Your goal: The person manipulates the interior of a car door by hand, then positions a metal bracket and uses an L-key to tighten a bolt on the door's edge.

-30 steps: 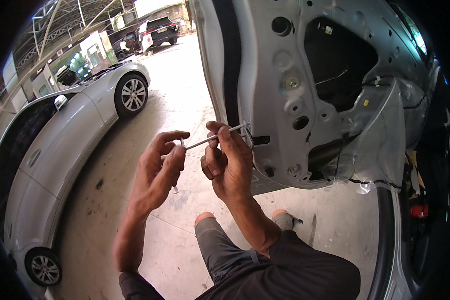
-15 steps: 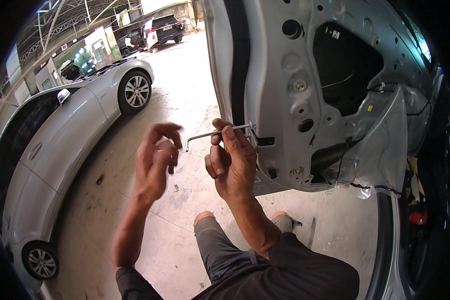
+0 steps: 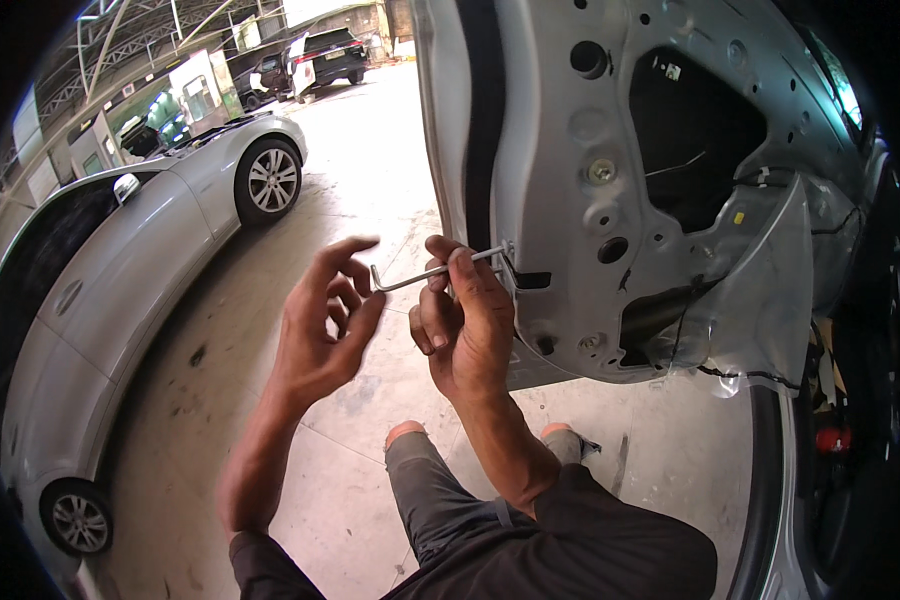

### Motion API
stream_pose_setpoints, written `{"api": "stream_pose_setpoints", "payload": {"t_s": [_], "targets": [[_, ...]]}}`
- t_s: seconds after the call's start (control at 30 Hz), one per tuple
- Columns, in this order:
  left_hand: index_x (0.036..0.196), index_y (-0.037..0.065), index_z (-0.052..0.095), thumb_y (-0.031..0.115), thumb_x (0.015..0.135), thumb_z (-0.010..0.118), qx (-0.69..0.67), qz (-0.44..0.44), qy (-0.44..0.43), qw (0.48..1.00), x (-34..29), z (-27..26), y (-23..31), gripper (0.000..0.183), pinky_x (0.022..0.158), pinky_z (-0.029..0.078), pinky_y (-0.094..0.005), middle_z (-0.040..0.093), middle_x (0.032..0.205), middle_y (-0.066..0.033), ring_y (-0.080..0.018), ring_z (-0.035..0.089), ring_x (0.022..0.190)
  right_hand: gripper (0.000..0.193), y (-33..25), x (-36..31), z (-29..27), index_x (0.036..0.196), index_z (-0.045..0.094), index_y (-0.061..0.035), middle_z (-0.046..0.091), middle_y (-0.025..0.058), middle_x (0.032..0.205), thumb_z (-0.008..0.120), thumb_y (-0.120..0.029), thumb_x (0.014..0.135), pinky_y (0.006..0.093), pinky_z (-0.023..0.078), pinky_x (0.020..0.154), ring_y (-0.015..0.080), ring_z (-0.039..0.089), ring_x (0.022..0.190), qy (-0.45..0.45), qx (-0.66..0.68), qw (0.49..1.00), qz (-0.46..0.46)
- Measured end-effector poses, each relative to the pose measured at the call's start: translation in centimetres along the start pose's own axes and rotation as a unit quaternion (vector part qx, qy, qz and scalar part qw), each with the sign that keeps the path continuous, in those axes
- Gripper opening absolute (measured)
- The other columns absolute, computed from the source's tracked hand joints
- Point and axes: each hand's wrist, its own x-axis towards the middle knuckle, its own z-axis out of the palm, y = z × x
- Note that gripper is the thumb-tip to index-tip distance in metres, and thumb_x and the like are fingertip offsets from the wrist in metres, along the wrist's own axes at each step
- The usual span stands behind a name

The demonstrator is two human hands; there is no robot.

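A pale, seamed floor (image 3: 345, 450) is spreading out, showing dark stains (image 3: 198, 354) and, toward the lower right, a dark streak (image 3: 622, 460). At the left a silver car (image 3: 165, 260) is standing on its wheels (image 3: 272, 180); farther off, a black vehicle (image 3: 327, 58) is standing too.

Hex key (image 3: 406, 281) at door edge (image 3: 526, 210)

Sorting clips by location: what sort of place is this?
Likely a car repair workshop: a car door has its bare metal inner panel exposed, and a silver car and black vehicle stand nearby.
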Motion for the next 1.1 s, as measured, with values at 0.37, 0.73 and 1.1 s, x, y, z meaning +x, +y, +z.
{"api": "stream_pose_setpoints", "payload": {"t_s": [0.37,0.73,1.1], "targets": [[0.116,0.004,0.066,-0.005,0.085,0.066,0.281,0.341,0.086,0.893,0.9,0.2,-1.4,0.033,0.048,0.043,-0.0265,0.059,0.078,-0.0075,-0.0093,0.053,0.058,0.03,-0.5,0.1,0.7,0.116,0.061,0.0034,0.053,-0.0007,0.075,0.055,-0.022,0.101,0.0223,0.033,0.038,0.0043,0.041,0.043,0.013,0.048,0.999,0.012],[0.108,-0.005,0.062,0.021,0.102,0.053,-0.166,-0.135,-0.101,0.972,0.1,-1.0,1.2,0.027,0.042,0.034,-0.0214,0.051,0.067,0.0015,-0.0039,0.043,0.05,0.031,0.1,0.0,0.9,0.116,0.06,0.0024,0.056,0.0002,0.076,0.05,-0.024,0.103,0.023,0.031,0.037,0.0048,0.038,0.041,0.01,0.059,0.998,0.013],[0.109,0.003,0.057,0.02,0.087,0.075,-0.122,-0.096,-0.043,0.987,0.0,-1.3,0.1,0.032,0.046,0.034,-0.0192,0.048,0.073,0.0027,-0.0015,0.042,0.054,0.037,0.4,0.0,0.4,0.119,0.06,0.0018,0.049,-0.0027,0.066,0.051,-0.031,0.103,0.0217,0.032,0.038,0.0038,0.039,0.042,-0.03,0.054,0.998,0.009]]}}
